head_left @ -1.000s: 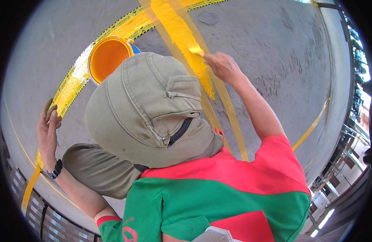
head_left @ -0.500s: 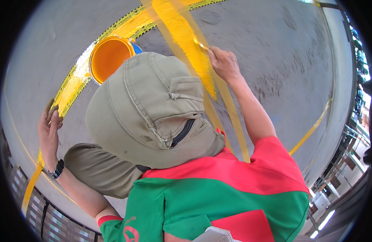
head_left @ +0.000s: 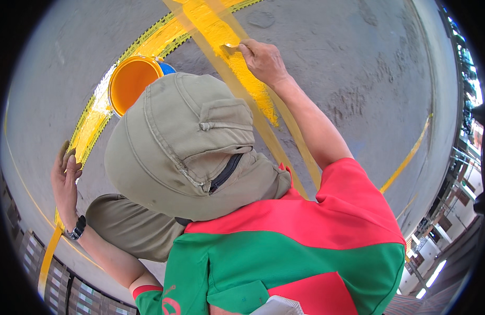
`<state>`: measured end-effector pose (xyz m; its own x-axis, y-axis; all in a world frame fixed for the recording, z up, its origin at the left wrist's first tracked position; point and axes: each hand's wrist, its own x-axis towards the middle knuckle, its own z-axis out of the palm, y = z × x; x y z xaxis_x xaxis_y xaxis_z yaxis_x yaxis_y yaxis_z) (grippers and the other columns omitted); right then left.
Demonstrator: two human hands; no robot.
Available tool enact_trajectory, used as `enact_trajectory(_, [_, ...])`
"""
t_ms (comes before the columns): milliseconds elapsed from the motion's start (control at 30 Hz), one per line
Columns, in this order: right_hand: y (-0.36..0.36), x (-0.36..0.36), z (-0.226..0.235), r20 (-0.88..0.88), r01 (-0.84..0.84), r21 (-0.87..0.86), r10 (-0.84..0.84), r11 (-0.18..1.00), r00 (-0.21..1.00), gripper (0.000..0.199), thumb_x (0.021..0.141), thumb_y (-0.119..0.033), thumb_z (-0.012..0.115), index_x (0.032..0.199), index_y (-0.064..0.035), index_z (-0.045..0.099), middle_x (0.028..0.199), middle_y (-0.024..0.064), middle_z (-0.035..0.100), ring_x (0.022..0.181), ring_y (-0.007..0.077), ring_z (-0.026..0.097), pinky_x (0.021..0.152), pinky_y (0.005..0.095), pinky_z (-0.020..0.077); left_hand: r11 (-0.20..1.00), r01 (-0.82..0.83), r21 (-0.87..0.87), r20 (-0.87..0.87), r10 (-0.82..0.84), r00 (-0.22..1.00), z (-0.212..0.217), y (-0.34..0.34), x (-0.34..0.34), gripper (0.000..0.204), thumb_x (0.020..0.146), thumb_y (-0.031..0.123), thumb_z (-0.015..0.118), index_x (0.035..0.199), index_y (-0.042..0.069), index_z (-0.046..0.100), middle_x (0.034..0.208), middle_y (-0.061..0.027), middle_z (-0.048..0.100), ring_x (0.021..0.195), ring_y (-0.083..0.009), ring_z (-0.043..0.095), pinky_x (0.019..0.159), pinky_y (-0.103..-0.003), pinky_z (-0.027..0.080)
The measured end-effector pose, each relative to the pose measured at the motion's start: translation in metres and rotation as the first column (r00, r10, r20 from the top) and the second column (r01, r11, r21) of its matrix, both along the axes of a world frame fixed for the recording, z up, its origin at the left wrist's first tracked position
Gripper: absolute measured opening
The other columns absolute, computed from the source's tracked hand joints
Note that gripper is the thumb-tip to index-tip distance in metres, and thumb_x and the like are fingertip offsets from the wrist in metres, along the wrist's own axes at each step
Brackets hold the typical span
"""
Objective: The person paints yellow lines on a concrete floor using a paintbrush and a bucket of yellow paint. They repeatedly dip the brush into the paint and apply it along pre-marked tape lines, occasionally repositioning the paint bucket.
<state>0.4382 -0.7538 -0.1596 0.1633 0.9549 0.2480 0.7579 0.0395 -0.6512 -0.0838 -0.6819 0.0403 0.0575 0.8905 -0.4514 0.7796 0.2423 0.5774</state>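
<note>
My right hand (head_left: 264, 60) is closed on a small paintbrush (head_left: 230, 50), most of it hidden by the fingers. Its yellow-smeared tip is on a wet yellow stripe (head_left: 247, 79) on the floor, between two strips of tan masking tape (head_left: 268, 137). The paint looks rough and patchy at the stripe's near end. To the left my left hand (head_left: 65, 181) is open, holding nothing, fingers dark-stained, beside a curved yellow line (head_left: 87, 131). A blue bucket, orange-yellow inside (head_left: 134, 86), stands on that line. My bent knee in olive trousers (head_left: 179, 147) hides part of the floor.
Yellow-and-black printed tape (head_left: 142, 39) edges the curved line, which meets the straight stripe at the top. Grey rough floor (head_left: 352, 89) lies to the right, with another yellow line (head_left: 408, 157). Stacked slatted material (head_left: 53, 262) is at the lower left.
My right hand has moved the brush leftward across the yellow stripe and slightly farther away. My left hand stays beside the curved line. The view has shifted a little.
</note>
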Motion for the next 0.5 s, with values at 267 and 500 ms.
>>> enact_trajectory(267, [-0.105, 0.025, 0.046, 0.011, -0.003, -0.504, 0.009, 0.864, 1.000, 0.021, 0.095, -0.021, 0.058, 0.096, -0.0047, 0.072, 0.082, 0.0223, 0.068, 0.081, 0.0420, 0.066, 0.074, 0.0496, 0.0517, 1.000, 0.020, -0.019, 0.013, -0.020, 1.000, -0.007, 0.003, -0.006, 0.057, 0.102, 0.039, 0.059, 0.149, 0.010, 0.048, 0.128, -0.0123, 0.065, 0.092, -0.0113, 0.062, 0.080, -0.026, 0.052])
enact_trajectory(500, [-0.139, 0.059, 0.060, 0.025, -0.142, -0.762, 0.247, 0.632, 0.969, 0.020, 0.094, -0.018, 0.057, 0.097, -0.0051, 0.072, 0.086, 0.0202, 0.071, 0.083, 0.0404, 0.068, 0.077, 0.0483, 0.0541, 1.000, 0.000, -0.028, 0.060, 0.002, 0.998, -0.006, 0.004, -0.002, 0.055, 0.103, 0.037, 0.059, 0.149, 0.010, 0.048, 0.128, -0.0129, 0.065, 0.092, -0.0113, 0.062, 0.082, -0.026, 0.052])
